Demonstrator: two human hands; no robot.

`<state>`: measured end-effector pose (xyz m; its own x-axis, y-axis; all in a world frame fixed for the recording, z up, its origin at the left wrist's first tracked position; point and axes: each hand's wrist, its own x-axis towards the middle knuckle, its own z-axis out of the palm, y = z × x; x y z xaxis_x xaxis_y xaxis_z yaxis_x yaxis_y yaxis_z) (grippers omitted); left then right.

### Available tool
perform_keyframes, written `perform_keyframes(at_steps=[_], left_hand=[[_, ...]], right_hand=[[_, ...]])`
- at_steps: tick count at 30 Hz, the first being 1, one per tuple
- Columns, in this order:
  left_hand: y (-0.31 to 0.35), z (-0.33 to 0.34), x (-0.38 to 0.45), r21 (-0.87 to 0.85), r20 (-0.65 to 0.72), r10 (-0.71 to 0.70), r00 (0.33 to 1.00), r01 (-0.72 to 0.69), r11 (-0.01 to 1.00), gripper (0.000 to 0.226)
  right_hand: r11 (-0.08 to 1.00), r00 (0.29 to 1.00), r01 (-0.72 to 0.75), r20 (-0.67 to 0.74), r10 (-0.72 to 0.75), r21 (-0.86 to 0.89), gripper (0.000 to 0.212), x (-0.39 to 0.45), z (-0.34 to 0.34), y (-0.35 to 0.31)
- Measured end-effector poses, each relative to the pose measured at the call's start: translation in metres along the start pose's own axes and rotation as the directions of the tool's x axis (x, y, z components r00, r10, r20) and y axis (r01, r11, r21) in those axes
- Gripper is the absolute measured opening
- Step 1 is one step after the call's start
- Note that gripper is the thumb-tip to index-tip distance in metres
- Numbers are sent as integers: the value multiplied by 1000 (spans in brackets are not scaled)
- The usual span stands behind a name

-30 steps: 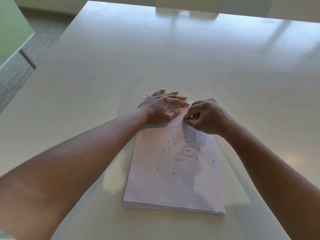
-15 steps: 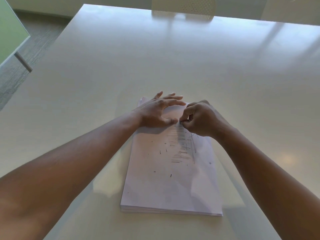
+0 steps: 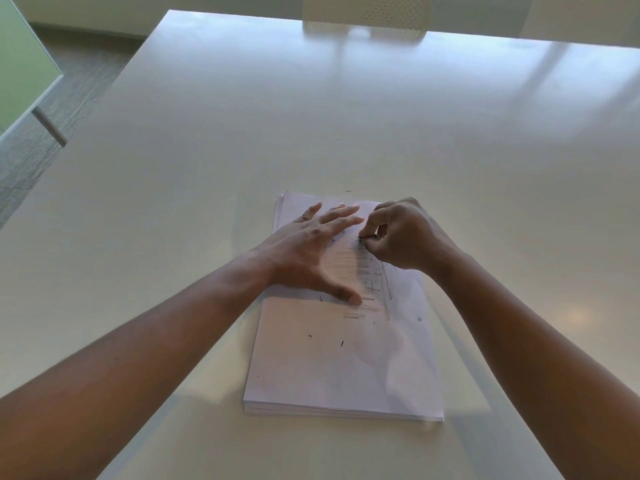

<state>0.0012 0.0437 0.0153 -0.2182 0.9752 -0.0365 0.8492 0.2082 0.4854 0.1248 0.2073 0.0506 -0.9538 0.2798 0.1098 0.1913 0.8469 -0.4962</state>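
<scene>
a stack of paper [image 3: 339, 368] lies flat on the near middle of the table [image 3: 311, 133], its top sheet marked with grey pencil lines and a few dark specks [image 3: 342, 343]. the left hand [image 3: 311, 251] rests on its far end, fingers straight and spread. the right hand [image 3: 401, 237] – fingers curled together – pinches a small dark piece [image 3: 362, 239] at the sheet, too small to identify. a chair [image 3: 363, 12] beyond the far edge is cut off.

paper stack [image 3: 332, 372] — scribbles [image 3: 367, 271], nothing legible
</scene>
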Motion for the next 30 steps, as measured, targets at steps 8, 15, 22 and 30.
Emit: perform_keyframes(at_steps=[8,15,22,30], left_hand=[[2,3,-9,92,5,-25,1000,24,995,142],[0,6,-6,153,20,-45,999,41,987,146],[1,7,-5,173,5,-29,1000,28,985,147],[2,6,-4,169,15,-44,999,41,985,146]], right_hand=[[999,999,-34,-8,34,-30,13,2,2,-1],[996,996,78,-55,-76,49,10,-5,13,0],[950,959,282,-26,-281,136,11,-8,20,-5],[919,927,371,7,-375,132,5,-16,24,-7]])
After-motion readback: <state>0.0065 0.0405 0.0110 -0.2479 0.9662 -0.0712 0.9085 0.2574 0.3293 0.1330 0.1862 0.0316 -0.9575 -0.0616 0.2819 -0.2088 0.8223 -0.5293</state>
